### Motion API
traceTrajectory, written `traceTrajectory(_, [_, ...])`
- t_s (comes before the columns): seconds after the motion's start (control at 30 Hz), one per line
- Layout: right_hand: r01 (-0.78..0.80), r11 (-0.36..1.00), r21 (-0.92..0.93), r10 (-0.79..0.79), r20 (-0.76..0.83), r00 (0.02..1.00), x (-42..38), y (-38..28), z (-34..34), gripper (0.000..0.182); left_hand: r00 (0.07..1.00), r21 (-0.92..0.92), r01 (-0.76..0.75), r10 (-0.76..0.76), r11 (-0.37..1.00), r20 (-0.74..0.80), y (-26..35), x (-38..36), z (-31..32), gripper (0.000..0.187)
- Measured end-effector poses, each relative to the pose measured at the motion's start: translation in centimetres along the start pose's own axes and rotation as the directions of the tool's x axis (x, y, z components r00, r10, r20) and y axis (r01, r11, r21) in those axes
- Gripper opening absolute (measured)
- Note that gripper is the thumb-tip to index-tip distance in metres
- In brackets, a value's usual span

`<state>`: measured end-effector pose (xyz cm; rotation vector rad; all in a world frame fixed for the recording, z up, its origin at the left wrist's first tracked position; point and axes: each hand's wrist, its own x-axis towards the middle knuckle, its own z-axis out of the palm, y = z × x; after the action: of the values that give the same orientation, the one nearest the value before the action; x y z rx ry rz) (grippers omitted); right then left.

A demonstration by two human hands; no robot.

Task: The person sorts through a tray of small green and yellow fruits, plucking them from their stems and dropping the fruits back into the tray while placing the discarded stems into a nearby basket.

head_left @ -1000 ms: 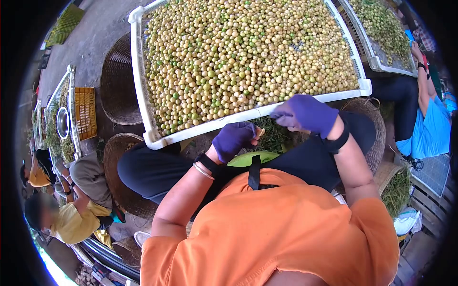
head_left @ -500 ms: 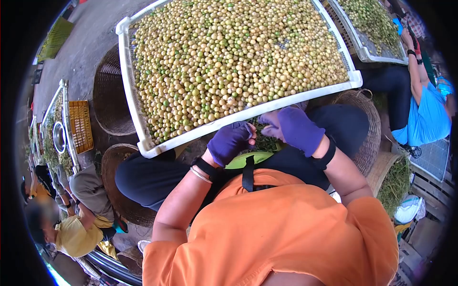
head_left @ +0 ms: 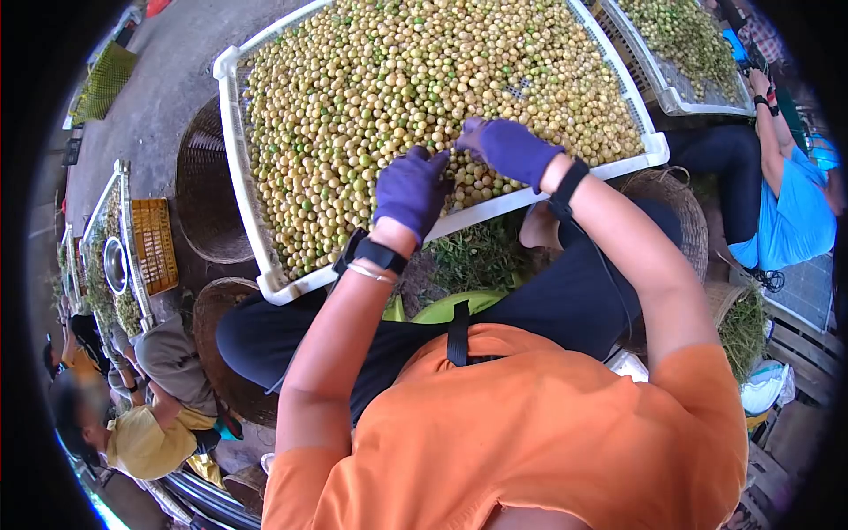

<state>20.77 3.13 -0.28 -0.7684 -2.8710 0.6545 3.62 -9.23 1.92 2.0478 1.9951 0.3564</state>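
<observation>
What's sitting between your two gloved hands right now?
In the head view, only small yellow-green fruits in the white tray lie between the left hand and right hand.

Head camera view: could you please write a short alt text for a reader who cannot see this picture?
A person in an orange shirt reaches both purple-gloved hands, left hand and right hand, over the near edge of a white tray full of small yellow-green fruits. Woven baskets and other seated people surround them.
</observation>
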Motion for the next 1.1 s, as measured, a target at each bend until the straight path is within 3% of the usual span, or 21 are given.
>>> traceTrajectory(0.03, [-0.209,0.977,0.042,0.208,0.028,0.978,0.6,0.2,0.5,0.026,0.998,0.114,-0.014,0.007,0.993,0.065,0.6,0.8,0.1,0.031])
traceTrajectory(0.13, [-0.369,0.878,0.306,0.321,0.196,0.926,0.0,2.1,-0.5,0.026,0.984,0.235,-0.137,0.104,0.962,0.148,0.5,0.9,1.8,0.019])
traceTrajectory(0.2, [-0.196,0.978,0.076,0.18,0.179,0.967,-1.8,3.7,-2.2,0.022,0.983,0.209,-0.137,0.107,0.968,0.147,0.0,0.1,2.5,0.016])
traceTrajectory(0.27, [-0.051,0.967,-0.251,0.103,0.201,0.974,-2.9,5.6,-3.7,0.018,0.985,0.148,-0.12,0.099,0.982,0.144,-0.3,-0.6,1.4,0.023])
traceTrajectory(0.3, [-0.153,0.954,-0.257,0.211,0.217,0.953,-3.2,5.6,-4.9,0.018,0.992,0.206,-0.109,0.092,0.973,0.089,-0.3,-0.7,1.0,0.023])
traceTrajectory(0.33, [-0.127,0.947,-0.295,0.181,0.163,0.97,-3.4,6.6,-4.8,0.017,0.99,0.139,-0.108,0.094,0.984,0.106,-0.5,-0.5,0.5,0.023])
traceTrajectory(0.4, [-0.096,0.979,-0.18,0.112,0.084,0.99,-2.9,7.1,-4.9,0.017,0.994,0.075,-0.032,0.024,0.997,0.108,-0.9,0.7,0.1,0.027])
traceTrajectory(0.5, [-0.121,0.988,-0.094,0.118,-0.039,0.992,0.2,3.8,-4.4,0.032,0.995,0.086,-0.001,0.01,0.996,-0.1,-0.4,3.4,-0.2,0.034])
traceTrajectory(0.6, [-0.055,0.994,-0.094,0.037,-0.183,0.982,2.6,4.7,-2.1,0.017,0.995,0.091,0.017,-0.007,0.996,-0.102,-0.1,6.2,1.1,0.035])
traceTrajectory(0.7, [-0.112,0.976,-0.189,0.13,0.089,0.987,2.3,5.7,-2.5,0.016,1.0,0.203,0.028,-0.03,0.979,0.003,0.7,7.2,1.8,0.031])
traceTrajectory(0.8, [-0.126,0.961,-0.245,0.138,0.032,0.99,1.5,5.8,-1.4,0.019,0.974,0.218,0.054,-0.1,0.974,0.204,2.1,6.3,1.9,0.022])
traceTrajectory(0.83, [-0.111,0.96,-0.257,0.127,0.045,0.991,1.3,5.6,-1.4,0.022,0.966,0.142,0.013,-0.049,0.99,0.254,1.9,5.9,2.4,0.02])
traceTrajectory(0.87, [-0.144,0.961,-0.237,0.153,0.022,0.988,1.3,5.7,-1.1,0.022,0.98,0.088,-0.191,0.186,0.978,0.064,1.3,4.2,2.7,0.022])
traceTrajectory(1.0, [-0.194,0.954,-0.228,0.192,-0.03,0.981,1.0,4.7,-0.2,0.021,0.982,0.079,0.008,0.007,0.997,-0.19,0.7,6.0,2.8,0.013])
traceTrajectory(1.03, [-0.192,0.944,-0.267,0.19,-0.034,0.981,1.1,4.4,0.1,0.021,0.988,0.038,0.041,-0.035,0.998,-0.148,0.3,7.2,2.5,0.009])
traceTrajectory(1.1, [-0.173,0.946,-0.274,0.172,-0.029,0.985,1.2,4.2,-0.5,0.019,0.995,0.166,0.095,-0.094,0.982,-0.014,0.3,9.3,2.3,0.015])
